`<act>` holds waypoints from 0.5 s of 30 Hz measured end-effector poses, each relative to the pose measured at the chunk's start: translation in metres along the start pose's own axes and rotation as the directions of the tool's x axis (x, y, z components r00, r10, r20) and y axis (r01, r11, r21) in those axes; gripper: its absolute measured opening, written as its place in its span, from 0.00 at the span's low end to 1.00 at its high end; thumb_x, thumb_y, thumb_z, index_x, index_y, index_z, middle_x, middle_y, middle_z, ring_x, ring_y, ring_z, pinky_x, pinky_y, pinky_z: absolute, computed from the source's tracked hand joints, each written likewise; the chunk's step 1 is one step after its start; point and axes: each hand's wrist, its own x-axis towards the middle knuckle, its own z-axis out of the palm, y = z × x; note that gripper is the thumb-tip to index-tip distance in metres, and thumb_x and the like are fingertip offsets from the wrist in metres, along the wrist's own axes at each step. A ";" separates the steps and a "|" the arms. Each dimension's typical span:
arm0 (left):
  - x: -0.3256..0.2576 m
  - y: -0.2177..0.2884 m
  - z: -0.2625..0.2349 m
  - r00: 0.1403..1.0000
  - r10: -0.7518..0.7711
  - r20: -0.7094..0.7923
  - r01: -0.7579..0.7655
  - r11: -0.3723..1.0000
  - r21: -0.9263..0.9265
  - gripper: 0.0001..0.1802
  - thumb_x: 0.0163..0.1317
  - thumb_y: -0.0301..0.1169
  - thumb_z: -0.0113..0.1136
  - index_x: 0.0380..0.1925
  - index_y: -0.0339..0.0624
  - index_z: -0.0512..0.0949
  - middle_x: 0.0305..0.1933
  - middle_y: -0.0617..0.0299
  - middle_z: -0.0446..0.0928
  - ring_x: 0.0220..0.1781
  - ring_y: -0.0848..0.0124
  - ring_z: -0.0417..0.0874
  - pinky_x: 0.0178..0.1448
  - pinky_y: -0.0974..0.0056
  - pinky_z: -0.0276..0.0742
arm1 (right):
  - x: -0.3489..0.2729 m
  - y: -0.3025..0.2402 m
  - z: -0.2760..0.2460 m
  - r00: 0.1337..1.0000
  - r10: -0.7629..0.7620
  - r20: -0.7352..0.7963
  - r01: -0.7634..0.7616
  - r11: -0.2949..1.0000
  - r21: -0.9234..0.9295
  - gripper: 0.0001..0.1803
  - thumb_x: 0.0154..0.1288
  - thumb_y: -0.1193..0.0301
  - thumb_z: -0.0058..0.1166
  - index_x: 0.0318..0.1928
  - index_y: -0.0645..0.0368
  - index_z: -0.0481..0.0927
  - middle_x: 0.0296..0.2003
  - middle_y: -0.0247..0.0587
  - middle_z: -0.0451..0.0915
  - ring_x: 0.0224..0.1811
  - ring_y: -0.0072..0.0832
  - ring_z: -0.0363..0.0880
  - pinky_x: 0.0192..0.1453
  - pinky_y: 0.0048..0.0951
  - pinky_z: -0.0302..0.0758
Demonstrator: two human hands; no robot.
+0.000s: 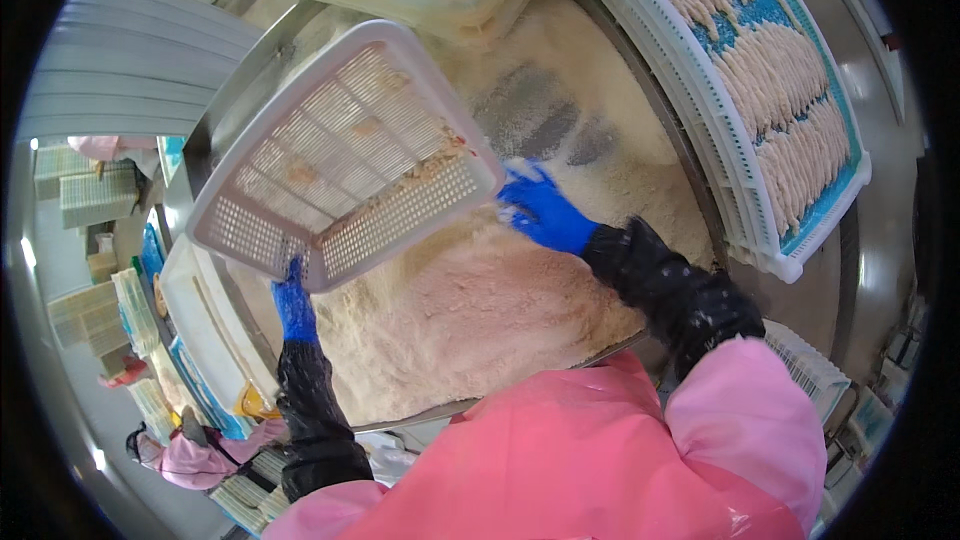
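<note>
I'm holding the two blue-gloved hands well apart — the left hand point(293, 308) is clamping the near corner of a pale plastic basket point(345, 150). The right hand point(545, 208) is sitting at the basket's right corner with its fingers spreading; I cannot tell whether it is gripping. The basket is hanging tilted over the left part of a metal tray point(545, 125), and crumbs point(435, 165) are clinging inside it. Pale powder point(480, 310) is covering much of the tray — to its right, stacked white trays point(700, 130) are carrying pale strips point(775, 75).
</note>
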 end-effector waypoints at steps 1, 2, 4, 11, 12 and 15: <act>0.010 -0.009 -0.004 0.999 -0.006 0.051 0.007 1.000 -0.019 0.25 0.63 0.26 0.58 0.60 0.31 0.68 0.58 0.59 0.72 0.55 0.69 0.74 0.60 0.65 0.69 | -0.010 -0.016 -0.015 0.992 0.042 -0.119 -0.051 0.996 -0.071 0.32 0.65 0.63 0.55 0.67 0.57 0.63 0.69 0.48 0.60 0.73 0.44 0.53 0.73 0.37 0.51; 0.028 -0.022 -0.011 0.995 -0.006 0.102 0.010 0.999 -0.037 0.23 0.63 0.25 0.58 0.59 0.30 0.70 0.57 0.60 0.73 0.54 0.69 0.75 0.60 0.65 0.69 | -0.012 -0.029 -0.028 0.967 0.073 -0.242 -0.107 0.985 -0.134 0.34 0.64 0.64 0.56 0.69 0.58 0.60 0.71 0.46 0.57 0.74 0.43 0.51 0.74 0.35 0.50; 0.042 -0.018 0.016 0.989 0.055 0.137 -0.054 0.999 -0.009 0.21 0.64 0.25 0.57 0.57 0.29 0.71 0.56 0.59 0.74 0.54 0.71 0.75 0.60 0.66 0.69 | -0.003 -0.041 -0.039 0.945 0.194 -0.263 -0.101 0.939 0.328 0.39 0.64 0.66 0.57 0.71 0.57 0.54 0.73 0.45 0.49 0.76 0.40 0.45 0.74 0.36 0.48; 0.088 -0.002 0.127 0.918 0.357 0.172 -0.374 0.923 0.085 0.18 0.64 0.26 0.59 0.53 0.31 0.74 0.53 0.58 0.76 0.52 0.70 0.75 0.60 0.66 0.69 | 0.058 0.039 -0.055 0.827 0.473 -0.303 -0.349 0.855 0.384 0.25 0.61 0.72 0.59 0.59 0.63 0.73 0.48 0.50 0.81 0.51 0.32 0.79 0.54 0.33 0.74; 0.092 -0.003 0.135 0.911 0.362 0.197 -0.391 0.910 0.138 0.18 0.63 0.26 0.60 0.52 0.32 0.75 0.52 0.58 0.76 0.52 0.70 0.75 0.59 0.66 0.69 | 0.055 0.055 -0.046 0.836 0.426 -0.346 -0.340 0.897 0.283 0.22 0.61 0.72 0.58 0.56 0.64 0.75 0.44 0.50 0.83 0.47 0.31 0.82 0.51 0.33 0.76; 0.101 -0.034 0.126 0.897 0.402 0.183 -0.434 0.878 0.199 0.20 0.60 0.26 0.63 0.52 0.33 0.75 0.52 0.56 0.77 0.52 0.69 0.75 0.58 0.65 0.70 | 0.056 0.076 -0.019 0.800 0.461 -0.384 -0.329 0.873 0.361 0.22 0.61 0.72 0.57 0.56 0.63 0.75 0.45 0.51 0.82 0.47 0.32 0.82 0.50 0.33 0.76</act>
